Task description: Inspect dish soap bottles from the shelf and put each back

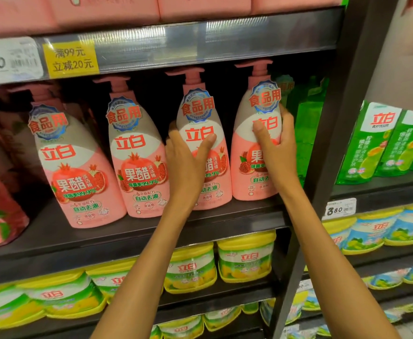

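Several pink pump bottles of dish soap stand in a row on the dark shelf (pixel 132 231). My left hand (pixel 188 157) grips the third bottle (pixel 200 113) round its middle, thumb across the label. My right hand (pixel 277 145) grips the fourth, rightmost bottle (pixel 256 182), thumb on its front and fingers round its right side. Both bottles stand upright on the shelf. Two more pink bottles, one (pixel 75 172) at the left and one (pixel 139 165) beside it, stand untouched.
Green bottles (pixel 308 123) stand behind and right of the pink row. A metal upright (pixel 332 143) divides this bay from green refill pouches (pixel 381 143). Yellow-lidded tubs (pixel 247 255) fill the shelf below. Pink packs (pixel 107 8) sit above, with a yellow price tag (pixel 71 59).
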Demonstrator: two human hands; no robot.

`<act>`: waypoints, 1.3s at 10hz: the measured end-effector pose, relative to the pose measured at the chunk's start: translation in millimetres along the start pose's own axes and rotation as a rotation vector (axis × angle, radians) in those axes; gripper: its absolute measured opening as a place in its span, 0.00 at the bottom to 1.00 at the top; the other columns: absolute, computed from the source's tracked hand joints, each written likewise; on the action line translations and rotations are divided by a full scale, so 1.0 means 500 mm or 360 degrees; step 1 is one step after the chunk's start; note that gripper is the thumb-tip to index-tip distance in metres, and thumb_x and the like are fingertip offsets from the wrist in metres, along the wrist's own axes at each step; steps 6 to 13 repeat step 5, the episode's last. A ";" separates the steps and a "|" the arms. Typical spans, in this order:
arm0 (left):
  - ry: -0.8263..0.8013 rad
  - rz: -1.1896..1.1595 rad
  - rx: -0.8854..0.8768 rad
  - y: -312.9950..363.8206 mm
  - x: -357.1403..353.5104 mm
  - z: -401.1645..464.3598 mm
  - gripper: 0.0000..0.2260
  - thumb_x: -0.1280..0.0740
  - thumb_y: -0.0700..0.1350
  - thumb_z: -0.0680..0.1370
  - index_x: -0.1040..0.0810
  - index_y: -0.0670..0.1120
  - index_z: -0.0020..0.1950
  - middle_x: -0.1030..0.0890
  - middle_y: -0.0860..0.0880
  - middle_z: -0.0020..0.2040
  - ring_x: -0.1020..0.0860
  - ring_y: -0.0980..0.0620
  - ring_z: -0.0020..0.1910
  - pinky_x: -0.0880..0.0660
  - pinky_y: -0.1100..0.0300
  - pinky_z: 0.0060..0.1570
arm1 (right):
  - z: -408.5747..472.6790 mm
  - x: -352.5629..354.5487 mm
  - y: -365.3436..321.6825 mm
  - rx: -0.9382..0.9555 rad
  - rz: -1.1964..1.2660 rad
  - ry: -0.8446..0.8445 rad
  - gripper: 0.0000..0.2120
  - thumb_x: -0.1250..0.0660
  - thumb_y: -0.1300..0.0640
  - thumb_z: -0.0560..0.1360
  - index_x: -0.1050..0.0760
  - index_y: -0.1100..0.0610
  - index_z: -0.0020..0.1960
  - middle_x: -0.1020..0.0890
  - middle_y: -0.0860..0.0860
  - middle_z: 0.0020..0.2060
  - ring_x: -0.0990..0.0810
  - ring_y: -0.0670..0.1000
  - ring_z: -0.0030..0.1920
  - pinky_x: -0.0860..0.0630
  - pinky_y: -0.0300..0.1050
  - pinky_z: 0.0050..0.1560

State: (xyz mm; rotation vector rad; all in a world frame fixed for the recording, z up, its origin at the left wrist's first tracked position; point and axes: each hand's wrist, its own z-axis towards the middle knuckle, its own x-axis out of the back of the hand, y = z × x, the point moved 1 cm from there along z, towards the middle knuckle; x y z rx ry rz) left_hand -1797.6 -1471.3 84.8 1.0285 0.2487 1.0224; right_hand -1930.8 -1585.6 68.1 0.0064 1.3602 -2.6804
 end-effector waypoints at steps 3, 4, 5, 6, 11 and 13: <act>-0.0040 -0.0131 0.0017 -0.009 -0.005 -0.009 0.23 0.33 0.52 0.77 0.37 0.39 0.62 0.28 0.40 0.59 0.24 0.45 0.57 0.21 0.47 0.51 | -0.004 0.004 -0.001 -0.0081 0.0039 -0.0095 0.24 0.34 0.49 0.78 0.37 0.51 0.70 0.21 0.47 0.56 0.19 0.41 0.52 0.21 0.36 0.45; -0.0003 -0.0171 0.0033 0.005 -0.001 -0.032 0.24 0.35 0.48 0.79 0.39 0.44 0.71 0.32 0.45 0.69 0.30 0.52 0.66 0.27 0.60 0.59 | -0.015 0.007 -0.033 -0.0118 -0.0147 -0.0145 0.22 0.35 0.48 0.78 0.37 0.52 0.69 0.26 0.55 0.63 0.25 0.52 0.63 0.25 0.53 0.63; 0.0212 -0.0302 0.0096 -0.049 0.032 -0.166 0.23 0.37 0.46 0.80 0.39 0.55 0.74 0.36 0.61 0.72 0.37 0.64 0.69 0.36 0.68 0.66 | -0.142 0.043 -0.018 -0.0211 -0.0336 -0.0139 0.31 0.38 0.43 0.77 0.45 0.49 0.76 0.36 0.50 0.73 0.39 0.50 0.73 0.43 0.47 0.73; 0.0212 -0.0302 0.0096 -0.049 0.032 -0.166 0.23 0.37 0.46 0.80 0.39 0.55 0.74 0.36 0.61 0.72 0.37 0.64 0.69 0.36 0.68 0.66 | -0.142 0.043 -0.018 -0.0211 -0.0336 -0.0139 0.31 0.38 0.43 0.77 0.45 0.49 0.76 0.36 0.50 0.73 0.39 0.50 0.73 0.43 0.47 0.73; 0.0212 -0.0302 0.0096 -0.049 0.032 -0.166 0.23 0.37 0.46 0.80 0.39 0.55 0.74 0.36 0.61 0.72 0.37 0.64 0.69 0.36 0.68 0.66 | -0.142 0.043 -0.018 -0.0211 -0.0336 -0.0139 0.31 0.38 0.43 0.77 0.45 0.49 0.76 0.36 0.50 0.73 0.39 0.50 0.73 0.43 0.47 0.73; 0.0212 -0.0302 0.0096 -0.049 0.032 -0.166 0.23 0.37 0.46 0.80 0.39 0.55 0.74 0.36 0.61 0.72 0.37 0.64 0.69 0.36 0.68 0.66 | -0.142 0.043 -0.018 -0.0211 -0.0336 -0.0139 0.31 0.38 0.43 0.77 0.45 0.49 0.76 0.36 0.50 0.73 0.39 0.50 0.73 0.43 0.47 0.73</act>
